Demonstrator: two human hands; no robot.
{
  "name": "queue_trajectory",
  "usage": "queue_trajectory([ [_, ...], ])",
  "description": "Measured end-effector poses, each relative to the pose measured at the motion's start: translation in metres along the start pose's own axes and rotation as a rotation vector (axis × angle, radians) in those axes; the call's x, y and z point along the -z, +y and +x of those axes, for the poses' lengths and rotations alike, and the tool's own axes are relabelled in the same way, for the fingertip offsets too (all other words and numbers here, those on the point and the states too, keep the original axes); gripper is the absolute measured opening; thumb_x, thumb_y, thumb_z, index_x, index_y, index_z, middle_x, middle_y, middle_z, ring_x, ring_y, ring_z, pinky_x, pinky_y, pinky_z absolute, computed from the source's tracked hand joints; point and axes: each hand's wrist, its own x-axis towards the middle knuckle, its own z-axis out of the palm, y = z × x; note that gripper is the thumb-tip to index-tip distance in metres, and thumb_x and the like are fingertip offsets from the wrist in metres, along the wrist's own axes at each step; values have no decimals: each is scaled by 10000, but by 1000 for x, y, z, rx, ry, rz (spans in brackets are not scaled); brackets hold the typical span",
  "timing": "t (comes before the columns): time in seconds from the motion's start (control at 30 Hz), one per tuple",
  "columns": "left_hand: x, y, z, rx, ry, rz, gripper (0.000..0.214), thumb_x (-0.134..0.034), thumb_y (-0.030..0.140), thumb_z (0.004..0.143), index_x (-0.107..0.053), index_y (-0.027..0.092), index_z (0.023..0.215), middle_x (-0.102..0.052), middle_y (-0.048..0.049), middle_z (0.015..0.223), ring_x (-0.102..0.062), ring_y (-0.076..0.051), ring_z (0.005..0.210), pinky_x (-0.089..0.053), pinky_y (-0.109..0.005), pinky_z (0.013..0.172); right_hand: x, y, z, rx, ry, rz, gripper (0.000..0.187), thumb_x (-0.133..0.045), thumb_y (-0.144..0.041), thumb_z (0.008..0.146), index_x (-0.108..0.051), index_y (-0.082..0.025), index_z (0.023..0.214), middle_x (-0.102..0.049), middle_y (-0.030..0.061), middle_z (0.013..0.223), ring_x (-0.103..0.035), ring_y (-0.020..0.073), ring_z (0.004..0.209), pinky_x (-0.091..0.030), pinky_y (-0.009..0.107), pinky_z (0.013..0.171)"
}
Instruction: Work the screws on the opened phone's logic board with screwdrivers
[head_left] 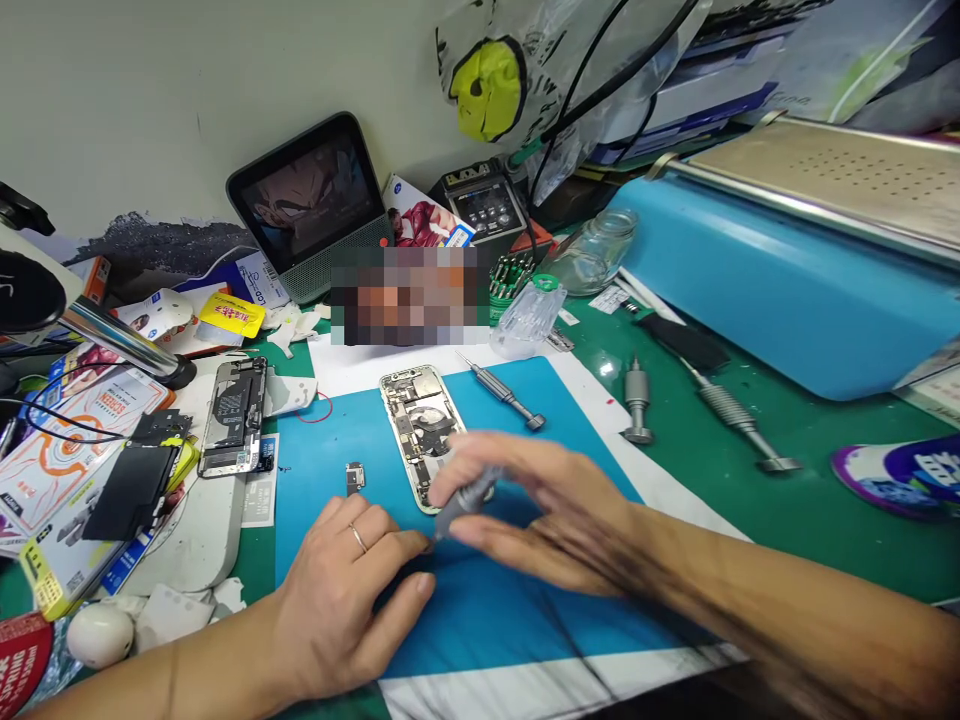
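My right hand (555,505) is closed around a grey screwdriver (469,497), its tip pointing down and left over the blue mat (480,640). My left hand (360,590), a ring on one finger, rests low over the mat. Its index fingertip is at the screwdriver's tip, while the thumb stays apart from it; any tiny part there is too small to make out. Just beyond both hands lies an opened phone (412,420) with its inner parts showing, partly hidden by my right fingers. A small phone part (355,477) lies left of it.
Another screwdriver (504,390) lies beyond the phone; two more, one grey (637,402) and one long (739,425), are at right. A second opened phone (236,415) sits at left among boxes. Behind stand a glass jar (600,250) and a screen (307,200).
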Motion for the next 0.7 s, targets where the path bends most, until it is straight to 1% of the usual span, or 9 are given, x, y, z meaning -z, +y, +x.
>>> queue_trajectory([
  [0.03,0,0,0,17,-23,2,181,-481,217,1001,-588,174,1140,-605,-44,869,-488,-193,751,-351,-349,681,3,2,1,-40,81,4,505,-604,-149,935,-438,-265,1398,-697,10,966,-697,135,836,-606,270,821],
  [0.1,0,0,-1,32,-60,19,224,-495,237,999,-576,178,1199,-613,-53,902,-496,-202,766,-360,-358,693,9,5,3,-102,219,-8,536,-614,-117,917,-447,-298,1395,-671,2,958,-697,152,872,-613,298,817],
  [0.13,-1,0,-1,29,-68,33,245,-500,243,998,-570,175,1222,-613,-57,912,-497,-206,770,-362,-362,695,11,7,4,-108,261,-15,533,-624,-122,912,-458,-306,1385,-665,0,945,-699,160,874,-619,299,789],
  [0.17,-2,-1,-1,23,-73,48,272,-505,249,997,-559,169,1251,-612,-62,923,-498,-210,776,-365,-366,696,13,8,5,-123,264,-35,520,-621,-124,915,-468,-317,1374,-671,3,945,-704,165,876,-623,289,752],
  [0.23,-3,-2,-1,3,-82,85,333,-508,255,996,-532,149,1311,-610,-76,952,-503,-222,799,-375,-375,701,14,10,5,-148,245,-88,499,-601,-130,928,-473,-327,1368,-680,10,937,-707,169,868,-624,277,714],
  [0.37,-4,-2,0,-14,-123,184,418,-464,210,1001,-464,99,1404,-592,-104,980,-501,-242,829,-402,-400,707,12,10,3,-89,134,-149,526,-597,-139,927,-442,-303,1402,-693,15,947,-707,170,815,-634,326,759],
  [0.47,-4,-2,1,-11,-150,223,440,-450,202,998,-449,93,1424,-584,-112,982,-501,-250,837,-421,-411,705,10,10,2,-71,75,-163,546,-586,-134,928,-427,-313,1419,-708,15,956,-709,169,794,-640,335,759],
  [0.6,-6,-3,0,-9,-166,230,448,-461,223,998,-454,99,1429,-582,-117,1000,-505,-250,843,-444,-422,713,10,12,2,-77,53,-182,558,-593,-138,926,-431,-342,1421,-717,7,973,-714,164,800,-640,320,760],
  [0.7,-7,-3,-1,-10,-170,226,460,-475,244,997,-451,101,1433,-584,-122,1015,-511,-256,861,-454,-434,729,11,12,2,-79,25,-186,569,-585,-142,934,-411,-352,1434,-713,10,988,-715,166,797,-654,317,723],
])
